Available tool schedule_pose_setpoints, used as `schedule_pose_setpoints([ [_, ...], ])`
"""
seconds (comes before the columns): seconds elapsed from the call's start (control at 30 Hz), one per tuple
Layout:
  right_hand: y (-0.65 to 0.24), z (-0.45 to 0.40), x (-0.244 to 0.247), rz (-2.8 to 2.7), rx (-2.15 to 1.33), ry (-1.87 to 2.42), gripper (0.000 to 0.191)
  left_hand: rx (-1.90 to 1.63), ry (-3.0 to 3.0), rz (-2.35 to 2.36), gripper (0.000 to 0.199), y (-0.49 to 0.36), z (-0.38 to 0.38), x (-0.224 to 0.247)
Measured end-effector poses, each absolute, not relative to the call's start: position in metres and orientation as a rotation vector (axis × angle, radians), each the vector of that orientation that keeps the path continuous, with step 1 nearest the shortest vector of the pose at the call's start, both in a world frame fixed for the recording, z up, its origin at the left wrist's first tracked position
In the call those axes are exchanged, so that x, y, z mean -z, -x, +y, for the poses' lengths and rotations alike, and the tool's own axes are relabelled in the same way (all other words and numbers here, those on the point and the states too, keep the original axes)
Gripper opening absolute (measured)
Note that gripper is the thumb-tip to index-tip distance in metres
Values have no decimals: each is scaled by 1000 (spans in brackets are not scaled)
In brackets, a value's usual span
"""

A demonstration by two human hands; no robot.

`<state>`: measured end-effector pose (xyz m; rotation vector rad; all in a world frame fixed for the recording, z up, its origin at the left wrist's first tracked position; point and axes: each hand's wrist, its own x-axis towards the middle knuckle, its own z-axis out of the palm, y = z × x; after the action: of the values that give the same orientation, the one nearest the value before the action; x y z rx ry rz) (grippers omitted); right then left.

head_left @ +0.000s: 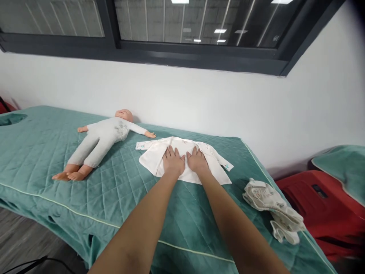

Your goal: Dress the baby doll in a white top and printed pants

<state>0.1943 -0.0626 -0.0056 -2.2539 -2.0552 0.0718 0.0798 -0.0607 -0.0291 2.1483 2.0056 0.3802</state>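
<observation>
A small white baby shirt (188,177) lies spread on the green quilted cover, its sleeves stretched out to both sides. My left hand (173,160) rests flat on the shirt's middle, fingers spread and pointing away from me. Beside it, a short gap apart, my right hand (197,160) presses flat on the cloth in the same way. Neither hand grips anything. To the left a baby doll (104,135) in a pale body suit lies on its back, its arms out and its head near the wall.
Folded printed baby clothes (272,205) lie on the right edge of the green-covered bed (122,201). A red case (322,201) stands beyond that edge, partly under green cloth. A white wall (171,99) with a dark-framed window (199,57) rises behind the bed.
</observation>
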Motion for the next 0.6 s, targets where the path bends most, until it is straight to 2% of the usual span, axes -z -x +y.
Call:
schedule_pose_setpoints([
  [0.27, -195, -97, 14, -2086, -88, 2261, 70, -350, -2157, 1992, 72, -74, -76, 28],
  [0.4, -204, -138, 19, -2265, -103, 2049, 65, -361, -2182, 1971, 72, -72, -73, 29],
  [0.5, -222, -158, 10, -2356, -338, 1770, 62, -379, -2215, 1934, 73, -73, -64, 30],
  [0.6, -246, -152, -10, -2087, -503, 1712, 51, -371, -2242, 1896, 74, -75, -49, 30],
])
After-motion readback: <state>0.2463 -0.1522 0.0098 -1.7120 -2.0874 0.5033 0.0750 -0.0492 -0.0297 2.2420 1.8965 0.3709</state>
